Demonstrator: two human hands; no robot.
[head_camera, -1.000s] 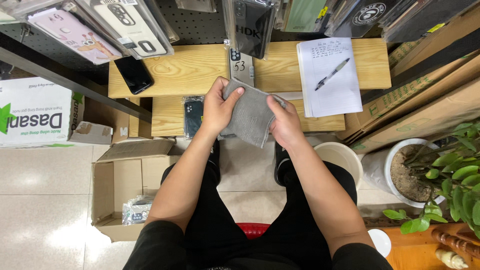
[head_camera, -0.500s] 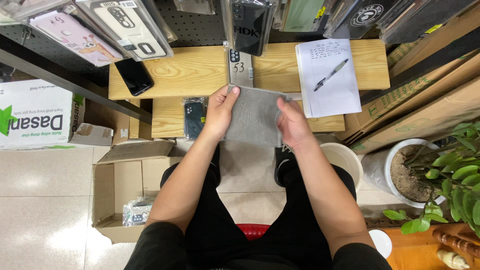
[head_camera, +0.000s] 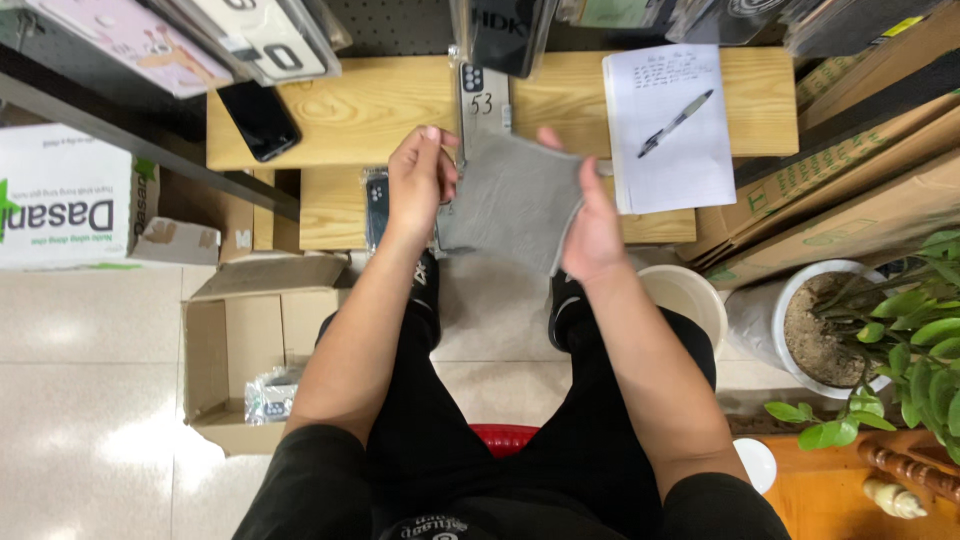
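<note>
Grip of both hands, left hand (head_camera: 418, 180) and right hand (head_camera: 590, 225), holds grey cloth (head_camera: 512, 200), now lifted, tilted.

The grey cloth (head_camera: 515, 200) covered the lower part of a clear phone case (head_camera: 483, 100) on the worktop (head_camera: 360, 110). The left hand (head_camera: 420, 180) hid most of a dark phone (head_camera: 376, 205) beneath it. The right hand (head_camera: 590, 225) had its fingertips behind the cloth's edge. Hanging packages (head_camera: 250, 35) were cut off by the top edge. The white carton (head_camera: 60, 195) ran off the left edge. The contents of the open cardboard box (head_camera: 240, 350) were too small to identify.
</note>
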